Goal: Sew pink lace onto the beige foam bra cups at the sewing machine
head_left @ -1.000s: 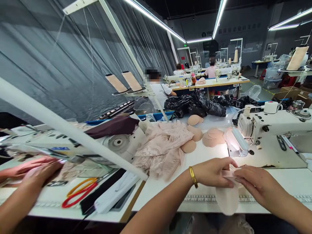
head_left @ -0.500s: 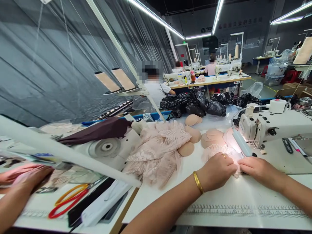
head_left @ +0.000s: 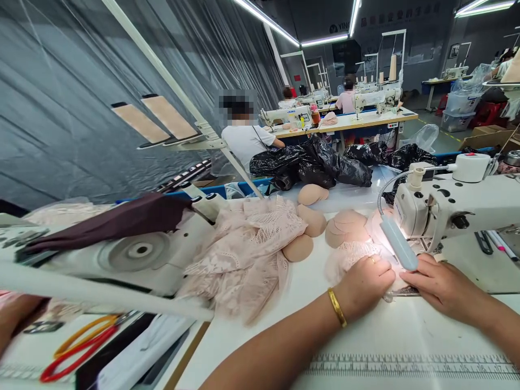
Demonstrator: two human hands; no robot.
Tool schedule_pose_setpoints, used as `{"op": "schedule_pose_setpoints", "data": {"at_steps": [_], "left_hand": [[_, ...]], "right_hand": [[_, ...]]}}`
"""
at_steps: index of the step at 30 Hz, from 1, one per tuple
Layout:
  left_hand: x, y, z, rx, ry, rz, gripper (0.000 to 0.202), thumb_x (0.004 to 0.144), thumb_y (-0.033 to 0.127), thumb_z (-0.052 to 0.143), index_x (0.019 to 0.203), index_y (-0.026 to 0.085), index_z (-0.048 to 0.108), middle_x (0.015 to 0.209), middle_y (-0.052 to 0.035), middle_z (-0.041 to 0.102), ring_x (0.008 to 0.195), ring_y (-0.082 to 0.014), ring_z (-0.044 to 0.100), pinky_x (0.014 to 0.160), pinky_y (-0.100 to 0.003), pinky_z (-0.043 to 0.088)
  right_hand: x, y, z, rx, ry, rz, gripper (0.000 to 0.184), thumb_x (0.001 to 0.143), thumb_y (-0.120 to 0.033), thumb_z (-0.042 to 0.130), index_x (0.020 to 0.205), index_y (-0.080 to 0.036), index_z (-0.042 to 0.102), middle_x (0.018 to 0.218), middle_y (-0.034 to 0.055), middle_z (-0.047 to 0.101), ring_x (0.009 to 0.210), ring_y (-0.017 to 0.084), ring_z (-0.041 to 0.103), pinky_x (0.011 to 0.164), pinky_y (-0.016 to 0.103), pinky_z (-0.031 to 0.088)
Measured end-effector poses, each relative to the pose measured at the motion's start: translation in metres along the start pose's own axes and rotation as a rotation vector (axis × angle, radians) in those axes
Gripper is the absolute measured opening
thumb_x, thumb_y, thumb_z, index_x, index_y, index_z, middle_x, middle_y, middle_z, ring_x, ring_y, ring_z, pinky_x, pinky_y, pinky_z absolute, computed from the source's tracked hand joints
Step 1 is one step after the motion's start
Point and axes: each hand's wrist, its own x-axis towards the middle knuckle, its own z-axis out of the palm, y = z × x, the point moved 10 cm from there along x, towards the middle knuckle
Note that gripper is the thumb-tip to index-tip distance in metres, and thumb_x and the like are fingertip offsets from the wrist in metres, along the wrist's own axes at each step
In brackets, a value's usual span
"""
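Cloth (head_left: 345, 262) lies at the fingers (head_left: 384, 274), the sewing machine (head_left: 483, 206) beyond and right. Left of them, lace (head_left: 247, 254) and cup pieces (head_left: 298, 248) rest on the tabletop (head_left: 410, 330); the ruler (head_left: 410, 366) runs on their near side.

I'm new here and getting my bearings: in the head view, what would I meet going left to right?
Red-and-orange-handled scissors, then a heap of pale lace fabric, a gold bracelet, the left hand, the right hand, and lastly some pens.
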Motion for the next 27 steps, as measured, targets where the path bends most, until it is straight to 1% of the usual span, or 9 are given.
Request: {"op": "schedule_pose_setpoints", "data": {"at_steps": [3, 7, 10, 13, 18, 21, 24, 26, 27], "left_hand": [[0.002, 0.0, -0.003, 0.004, 0.032, -0.011, 0.019, 0.099, 0.015, 0.051, 0.082, 0.018, 0.057, 0.087, -0.0051, 0.063, 0.076, -0.0191, 0.054, 0.067, -0.034, 0.04], [0.003, 0.0, -0.003, -0.015, 0.053, -0.02, 0.026, 0.104, 0.028, 0.051, 0.08, 0.019, 0.057, 0.084, -0.0043, 0.063, 0.077, -0.0198, 0.055, 0.069, -0.035, 0.041], [0.003, 0.001, 0.0, -0.038, 0.043, -0.007, 0.028, 0.105, 0.027, 0.051, 0.079, 0.019, 0.056, 0.084, -0.0035, 0.063, 0.076, -0.0187, 0.055, 0.071, -0.034, 0.042], [0.005, -0.001, 0.004, -0.05, 0.028, 0.001, 0.024, 0.105, 0.027, 0.051, 0.084, 0.017, 0.06, 0.088, -0.004, 0.065, 0.08, -0.0186, 0.057, 0.074, -0.033, 0.044], [0.012, -0.01, 0.01, -0.079, 0.02, 0.025, 0.025, 0.106, 0.028, 0.049, 0.093, 0.017, 0.067, 0.094, -0.0073, 0.069, 0.091, -0.0211, 0.063, 0.081, -0.034, 0.048], [0.017, -0.018, 0.013, -0.12, 0.024, 0.054, 0.025, 0.107, 0.029, 0.049, 0.099, 0.019, 0.071, 0.098, -0.0086, 0.071, 0.097, -0.0226, 0.064, 0.088, -0.036, 0.049], [0.021, -0.027, 0.012, -0.194, 0.062, 0.074, 0.027, 0.107, 0.029, 0.048, 0.098, 0.019, 0.072, 0.099, -0.0094, 0.073, 0.096, -0.023, 0.065, 0.091, -0.037, 0.049], [0.023, -0.029, 0.01, -0.241, 0.09, 0.095, 0.029, 0.107, 0.029, 0.048, 0.094, 0.019, 0.073, 0.1, -0.0099, 0.074, 0.094, -0.023, 0.065, 0.091, -0.037, 0.048], [0.024, -0.033, 0.008, -0.284, 0.113, 0.073, 0.029, 0.106, 0.03, 0.05, 0.091, 0.02, 0.073, 0.099, -0.0094, 0.075, 0.093, -0.0226, 0.066, 0.091, -0.037, 0.048]], "right_hand": [[0.0, 0.0, -0.001, 0.023, 0.011, 0.002, 0.037, 0.101, -0.011, 0.045, 0.124, -0.027, 0.07, 0.092, 0.0063, 0.066, 0.088, 0.023, 0.06, 0.067, 0.032, 0.046], [0.0, 0.0, -0.002, 0.016, 0.015, 0.007, 0.034, 0.101, -0.011, 0.045, 0.121, -0.025, 0.07, 0.089, 0.0061, 0.064, 0.086, 0.023, 0.058, 0.065, 0.032, 0.044], [0.0, -0.002, -0.001, 0.0, 0.012, 0.004, 0.034, 0.102, -0.01, 0.044, 0.121, -0.023, 0.069, 0.088, 0.006, 0.062, 0.083, 0.023, 0.056, 0.062, 0.031, 0.042], [0.001, -0.001, 0.0, -0.009, 0.007, 0.004, 0.035, 0.102, -0.01, 0.043, 0.123, -0.022, 0.067, 0.088, 0.0061, 0.062, 0.084, 0.023, 0.056, 0.061, 0.031, 0.042], [0.0, 0.007, 0.003, 0.021, 0.007, 0.036, 0.027, 0.102, -0.011, 0.044, 0.108, -0.024, 0.067, 0.095, 0.0067, 0.064, 0.087, 0.023, 0.058, 0.066, 0.032, 0.045], [-0.002, 0.016, 0.009, 0.009, -0.016, 0.093, 0.025, 0.104, -0.013, 0.043, 0.106, -0.025, 0.065, 0.096, 0.0056, 0.062, 0.081, 0.021, 0.056, 0.066, 0.032, 0.045], [-0.003, 0.022, 0.012, -0.039, -0.022, 0.135, 0.025, 0.105, -0.015, 0.042, 0.112, -0.027, 0.064, 0.096, 0.005, 0.062, 0.076, 0.021, 0.055, 0.061, 0.031, 0.041], [-0.003, 0.023, 0.013, -0.058, -0.023, 0.149, 0.025, 0.105, -0.016, 0.041, 0.113, -0.027, 0.062, 0.098, 0.0049, 0.064, 0.075, 0.02, 0.055, 0.061, 0.031, 0.04], [-0.002, 0.023, 0.013, -0.063, -0.025, 0.156, 0.026, 0.106, -0.016, 0.041, 0.114, -0.027, 0.062, 0.1, 0.0048, 0.065, 0.074, 0.02, 0.055, 0.061, 0.031, 0.041]]}}
